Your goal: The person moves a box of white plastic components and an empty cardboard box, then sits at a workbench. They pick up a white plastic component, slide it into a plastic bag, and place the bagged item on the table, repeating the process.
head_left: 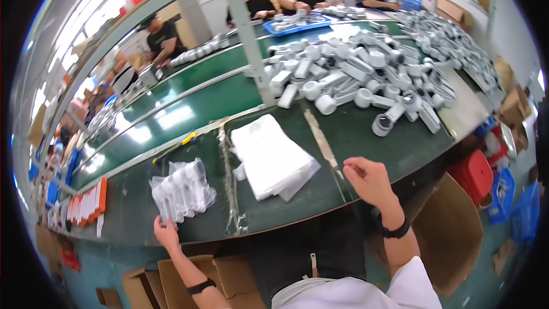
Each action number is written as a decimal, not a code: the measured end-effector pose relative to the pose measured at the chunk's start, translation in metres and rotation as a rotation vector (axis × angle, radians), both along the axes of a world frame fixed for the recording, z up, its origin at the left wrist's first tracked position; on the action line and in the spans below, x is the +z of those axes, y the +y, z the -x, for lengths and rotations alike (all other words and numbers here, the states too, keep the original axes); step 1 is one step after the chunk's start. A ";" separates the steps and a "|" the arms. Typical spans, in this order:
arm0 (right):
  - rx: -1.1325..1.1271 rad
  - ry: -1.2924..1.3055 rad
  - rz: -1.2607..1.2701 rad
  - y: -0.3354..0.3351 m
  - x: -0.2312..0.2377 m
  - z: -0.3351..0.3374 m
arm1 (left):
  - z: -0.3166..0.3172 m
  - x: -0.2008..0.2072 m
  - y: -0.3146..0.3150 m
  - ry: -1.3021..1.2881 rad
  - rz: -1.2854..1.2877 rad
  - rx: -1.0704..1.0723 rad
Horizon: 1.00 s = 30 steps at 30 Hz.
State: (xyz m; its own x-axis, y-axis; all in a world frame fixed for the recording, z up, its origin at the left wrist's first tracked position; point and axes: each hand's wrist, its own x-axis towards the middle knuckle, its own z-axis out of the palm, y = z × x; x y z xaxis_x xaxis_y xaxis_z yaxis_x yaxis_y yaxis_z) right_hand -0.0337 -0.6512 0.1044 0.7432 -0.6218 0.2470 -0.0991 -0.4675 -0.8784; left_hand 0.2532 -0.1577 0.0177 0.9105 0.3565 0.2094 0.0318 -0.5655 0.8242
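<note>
My left hand point(164, 232) rests at the near edge of the dark green bench point(320, 194), its fingers pinching the lower corner of a clear plastic bag point(182, 190) filled with white plastic parts. My right hand point(369, 180) hovers over the bench edge to the right with fingers loosely curled and nothing in it. Between the hands lies a stack of flat white bags point(271, 157). A large heap of white and grey plastic parts point(366, 77) fills the bench beyond.
An open cardboard box point(452, 232) stands below right, more cartons point(189, 277) below left. Red and blue crates point(492, 186) sit at right. A metal post point(246, 34) rises mid-bench. Several people sit across the green conveyor point(189, 100).
</note>
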 end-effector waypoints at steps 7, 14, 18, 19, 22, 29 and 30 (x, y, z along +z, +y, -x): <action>-0.527 0.257 0.653 -0.160 -0.037 0.019 | 0.034 0.073 -0.082 -0.569 -0.394 -0.120; -0.377 0.763 0.953 -0.218 -0.061 -0.003 | 0.114 0.078 -0.271 -0.396 -0.315 -1.016; -0.298 0.699 0.930 -0.209 -0.054 -0.005 | 0.118 0.059 -0.305 -0.428 -0.530 -1.082; -0.273 0.675 0.964 -0.206 -0.052 -0.003 | 0.120 0.058 -0.308 -0.445 -0.595 -1.093; -0.254 0.471 0.990 -0.186 -0.043 0.007 | 0.121 0.056 -0.312 -0.497 -0.664 -1.079; -0.202 0.023 0.319 -0.111 -0.022 0.017 | 0.111 0.043 -0.317 -0.524 -0.646 -1.051; -0.175 -0.073 0.165 -0.098 -0.022 0.016 | 0.116 0.050 -0.321 -0.538 -0.633 -1.041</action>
